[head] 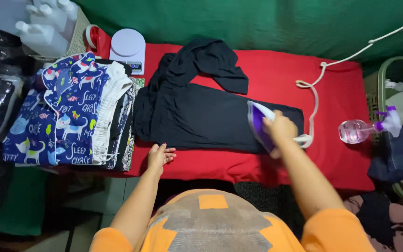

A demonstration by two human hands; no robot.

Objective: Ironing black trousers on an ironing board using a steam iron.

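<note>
A black garment point(197, 112) lies spread on a red cloth-covered board point(276, 74), one part folded flat, the other bunched toward the back. My right hand point(280, 128) grips a purple and white iron point(259, 125) that rests on the garment's right end. My left hand point(159, 156) lies flat on the red cloth at the garment's near left edge, fingers apart, holding nothing.
A stack of folded printed clothes point(71, 112) sits at the left. Behind it stand a white kitchen scale point(128, 46) and white bottles point(43, 28). The iron's white cord point(314, 93) runs back right. A pink spray bottle point(362, 129) and a green laundry basket point(383, 74) are at the right.
</note>
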